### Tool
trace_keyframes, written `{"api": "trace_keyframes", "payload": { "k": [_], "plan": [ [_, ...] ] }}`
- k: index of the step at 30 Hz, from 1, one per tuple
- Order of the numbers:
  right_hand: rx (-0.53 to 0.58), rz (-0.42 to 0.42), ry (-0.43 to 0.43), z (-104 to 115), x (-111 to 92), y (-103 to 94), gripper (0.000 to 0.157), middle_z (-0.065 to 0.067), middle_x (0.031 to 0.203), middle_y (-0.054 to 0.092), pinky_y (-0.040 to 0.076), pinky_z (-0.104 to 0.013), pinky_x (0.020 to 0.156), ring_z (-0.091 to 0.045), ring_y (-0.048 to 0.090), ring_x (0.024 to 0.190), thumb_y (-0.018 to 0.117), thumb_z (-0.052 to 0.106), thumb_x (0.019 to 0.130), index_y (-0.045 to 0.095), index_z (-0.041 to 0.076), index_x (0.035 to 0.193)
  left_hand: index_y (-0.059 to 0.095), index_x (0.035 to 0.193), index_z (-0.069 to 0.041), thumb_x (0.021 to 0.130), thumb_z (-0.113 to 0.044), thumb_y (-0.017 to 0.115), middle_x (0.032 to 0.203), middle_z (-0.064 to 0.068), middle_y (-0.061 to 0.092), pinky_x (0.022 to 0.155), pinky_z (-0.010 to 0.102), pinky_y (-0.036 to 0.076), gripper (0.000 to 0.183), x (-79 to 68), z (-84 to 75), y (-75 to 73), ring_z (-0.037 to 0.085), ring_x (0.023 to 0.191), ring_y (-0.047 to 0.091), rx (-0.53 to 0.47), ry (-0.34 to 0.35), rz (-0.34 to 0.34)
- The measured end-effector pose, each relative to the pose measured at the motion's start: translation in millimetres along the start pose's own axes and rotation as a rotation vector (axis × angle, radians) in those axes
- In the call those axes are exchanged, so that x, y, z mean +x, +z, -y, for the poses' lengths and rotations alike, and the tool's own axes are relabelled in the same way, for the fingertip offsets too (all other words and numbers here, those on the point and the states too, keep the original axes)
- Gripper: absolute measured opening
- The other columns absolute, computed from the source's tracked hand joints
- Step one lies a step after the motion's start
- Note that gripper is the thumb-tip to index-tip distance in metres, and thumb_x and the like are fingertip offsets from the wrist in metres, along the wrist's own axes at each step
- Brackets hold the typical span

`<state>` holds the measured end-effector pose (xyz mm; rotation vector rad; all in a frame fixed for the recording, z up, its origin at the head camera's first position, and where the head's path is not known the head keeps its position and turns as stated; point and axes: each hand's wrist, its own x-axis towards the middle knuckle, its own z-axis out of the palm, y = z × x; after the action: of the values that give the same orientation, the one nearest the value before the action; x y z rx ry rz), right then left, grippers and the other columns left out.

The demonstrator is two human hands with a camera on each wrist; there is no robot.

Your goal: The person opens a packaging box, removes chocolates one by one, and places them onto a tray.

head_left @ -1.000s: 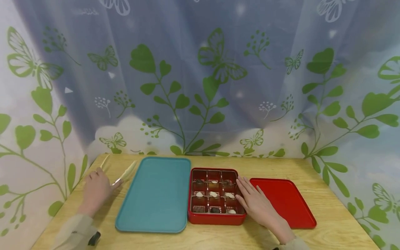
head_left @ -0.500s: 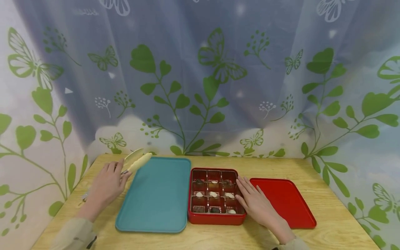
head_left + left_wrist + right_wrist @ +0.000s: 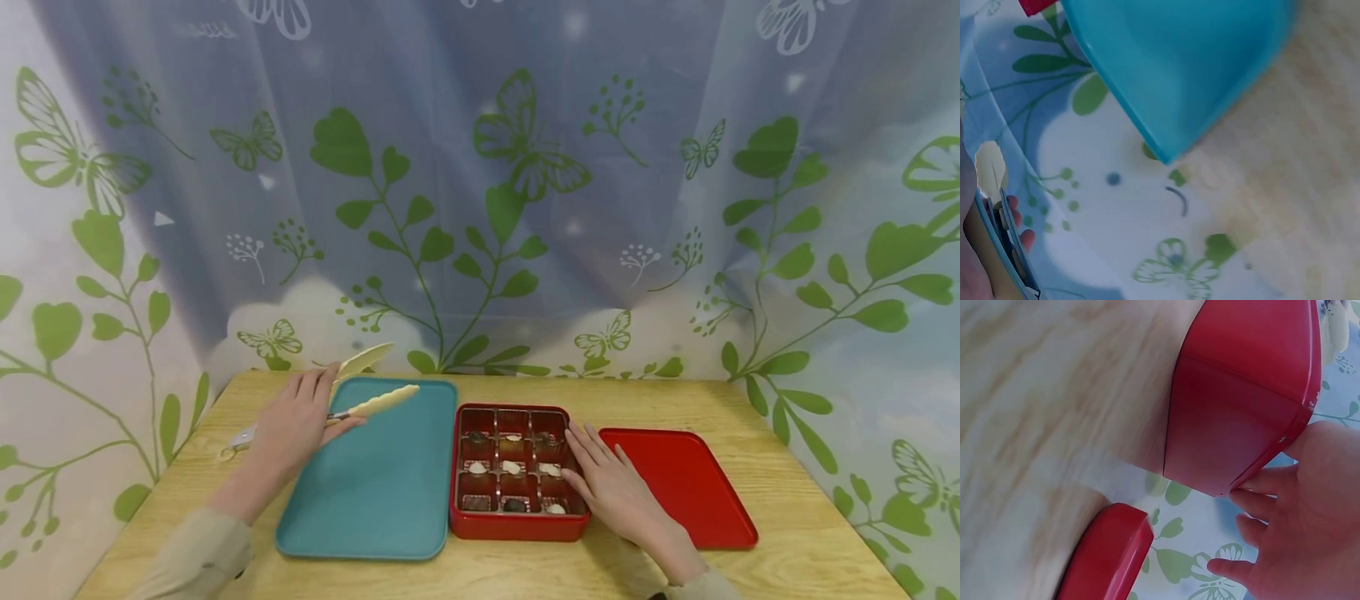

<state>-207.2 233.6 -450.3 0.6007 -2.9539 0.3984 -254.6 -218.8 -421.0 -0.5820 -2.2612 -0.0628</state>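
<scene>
My left hand [image 3: 291, 423] grips a pair of metal tongs [image 3: 384, 401] with cream-coloured tips, spread apart above the far part of a teal tray [image 3: 367, 492]. In the left wrist view, one pale tongs tip [image 3: 991, 170] shows at the left edge, with fingertips [image 3: 1027, 240] behind the metal arm. To the tray's right stands a red box [image 3: 519, 527] with a divided insert. Small dark and whitish pieces, perhaps chocolates, lie in its compartments. My right hand [image 3: 617, 490] rests with straight fingers on the box's right rim; the right wrist view shows fingers [image 3: 1254, 503] touching that rim.
A flat red lid [image 3: 693, 492] lies on the wooden table [image 3: 525, 571] right of the box, partly behind my right hand. A curtain [image 3: 420, 208] with leaves and butterflies hangs along the table's back edge.
My left hand has moved rightward with the tongs, from the table left of the tray to over it. The right hand, box and lid have stayed put.
</scene>
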Motion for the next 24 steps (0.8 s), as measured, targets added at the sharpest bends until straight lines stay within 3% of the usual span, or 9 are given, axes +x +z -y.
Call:
{"api": "trace_keyframes", "payload": {
  "k": [3, 8, 10, 16, 18, 24],
  "plan": [
    [-0.002, 0.004, 0.006, 1, 1, 0.4, 0.066, -0.017, 0.165, 0.026, 0.023, -0.068, 0.116, -0.037, 0.023, 0.152, 0.052, 0.039, 0.106, 0.034, 0.002, 0.157, 0.055, 0.137, 0.006, 0.091, -0.081, 0.014, 0.116, 0.024, 0.062, 0.075, 0.049, 0.058, 0.107, 10.3, -9.7, -0.6, 0.041, 0.102, 0.061, 0.024, 0.048, -0.006],
    [-0.004, 0.013, 0.011, 1, 3, 1.4, 0.067, -0.017, 0.165, 0.025, 0.022, -0.068, 0.117, -0.038, 0.023, 0.152, 0.051, 0.04, 0.106, 0.033, 0.001, 0.158, 0.056, 0.139, 0.001, 0.089, -0.078, 0.011, 0.117, 0.019, 0.063, 0.084, 0.047, 0.057, 0.104, 27.6, -27.5, -5.4, 0.038, 0.106, 0.062, 0.064, 0.13, 0.075],
    [-0.004, 0.019, 0.015, 0, 3, 1.3, 0.067, -0.018, 0.165, 0.025, 0.022, -0.068, 0.117, -0.038, 0.022, 0.152, 0.05, 0.04, 0.106, 0.032, 0.002, 0.158, 0.056, 0.141, -0.001, 0.089, -0.077, 0.018, 0.118, 0.016, 0.064, 0.084, 0.046, 0.057, 0.099, 34.4, -33.9, -6.4, 0.035, 0.106, 0.062, 0.078, 0.161, 0.096],
    [0.008, 0.038, 0.021, -2, 2, 0.0, 0.066, -0.018, 0.165, 0.024, 0.021, -0.067, 0.117, -0.037, 0.021, 0.153, 0.046, 0.041, 0.108, 0.03, 0.004, 0.159, 0.057, 0.141, -0.006, 0.081, -0.065, 0.069, 0.122, 0.011, 0.064, 0.088, 0.044, 0.055, 0.084, 49.8, -50.0, -7.2, 0.03, 0.109, 0.062, 0.088, 0.214, 0.113],
    [0.017, 0.041, 0.02, -2, 3, 0.0, 0.066, -0.018, 0.165, 0.023, 0.021, -0.067, 0.118, -0.036, 0.02, 0.153, 0.046, 0.041, 0.108, 0.029, 0.004, 0.16, 0.058, 0.141, -0.007, 0.08, -0.06, 0.075, 0.124, 0.01, 0.064, 0.091, 0.044, 0.054, 0.082, 53.0, -53.9, -6.4, 0.031, 0.111, 0.062, 0.085, 0.22, 0.116],
    [0.032, 0.038, 0.024, -2, 3, 1.5, 0.066, -0.017, 0.166, 0.023, 0.02, -0.067, 0.118, -0.036, 0.02, 0.153, 0.049, 0.038, 0.107, 0.028, 0.004, 0.16, 0.058, 0.141, -0.01, 0.084, -0.058, 0.073, 0.126, 0.007, 0.064, 0.09, 0.044, 0.052, 0.075, 64.1, -63.3, -1.9, 0.029, 0.114, 0.059, 0.093, 0.241, 0.145]
  ]
}}
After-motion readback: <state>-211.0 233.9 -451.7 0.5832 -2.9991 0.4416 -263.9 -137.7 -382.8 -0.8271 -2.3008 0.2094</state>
